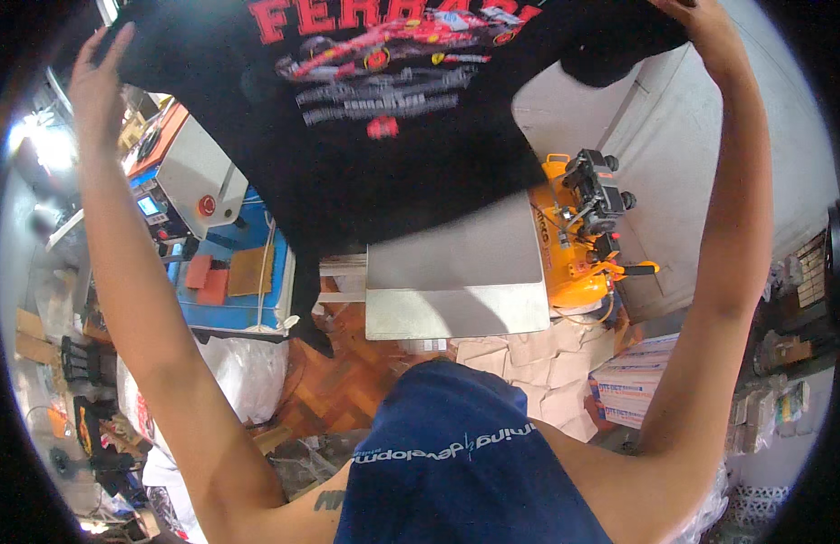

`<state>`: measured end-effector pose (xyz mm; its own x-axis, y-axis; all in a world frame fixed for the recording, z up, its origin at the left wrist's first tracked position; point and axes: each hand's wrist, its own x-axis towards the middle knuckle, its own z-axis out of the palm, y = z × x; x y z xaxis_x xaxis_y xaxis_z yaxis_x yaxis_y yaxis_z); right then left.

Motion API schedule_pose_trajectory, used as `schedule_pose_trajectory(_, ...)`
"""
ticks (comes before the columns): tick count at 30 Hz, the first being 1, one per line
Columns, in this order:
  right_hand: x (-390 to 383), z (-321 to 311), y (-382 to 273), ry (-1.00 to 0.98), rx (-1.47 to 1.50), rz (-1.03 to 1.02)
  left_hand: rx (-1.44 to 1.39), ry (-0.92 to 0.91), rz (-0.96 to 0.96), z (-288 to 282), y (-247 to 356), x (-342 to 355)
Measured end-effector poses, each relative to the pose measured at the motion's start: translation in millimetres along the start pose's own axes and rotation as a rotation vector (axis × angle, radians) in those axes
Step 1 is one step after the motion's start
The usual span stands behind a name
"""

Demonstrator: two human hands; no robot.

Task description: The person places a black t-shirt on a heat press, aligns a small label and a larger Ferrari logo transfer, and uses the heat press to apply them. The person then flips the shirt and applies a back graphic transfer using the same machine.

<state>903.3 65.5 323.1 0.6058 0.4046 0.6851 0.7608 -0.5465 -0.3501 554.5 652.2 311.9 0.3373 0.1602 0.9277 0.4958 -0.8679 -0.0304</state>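
A black T-shirt (365,172) printed with red lettering and a red racing car is stretched up in front of me, its top running out of the picture. My left hand (98,77) pinches it at the upper left, with dark cloth between thumb and fingers. At the upper right, my right hand (705,32) grips the other side; the frame's edge cuts off part of its fingers. Both arms are raised wide. The shirt's lower hem hangs over a pale grey flat platen (456,313), and a dark strip of cloth dangles at its left corner.
Left of the platen stands a machine (198,181) with a red stop button and a blue bed (229,313). An orange-yellow air compressor (574,236) sits to the right. Boxes (633,381), brown paper (538,367) and plastic bags (247,381) lie lower down around me.
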Motion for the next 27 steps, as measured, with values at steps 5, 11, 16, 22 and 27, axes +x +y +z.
schedule_pose_trajectory(5,-93,-10,38,-0.08,-0.195,-0.144,-0.483,0.013,-0.128,-48,36,-94)
schedule_pose_trajectory(11,-308,90,78,-0.236,0.078,0.2,-0.53,-0.461,0.101,-93,123,-307)
schedule_pose_trajectory(16,-457,153,76,-0.395,-0.264,0.301,-0.537,-0.697,-0.003,-119,165,-464)
schedule_pose_trajectory(22,-570,124,53,-0.575,-0.329,0.447,-0.56,-1.046,-0.1,-174,142,-578)
schedule_pose_trajectory(27,-606,108,37,-0.702,-0.388,0.509,-0.642,-1.278,-0.056,-195,129,-625)
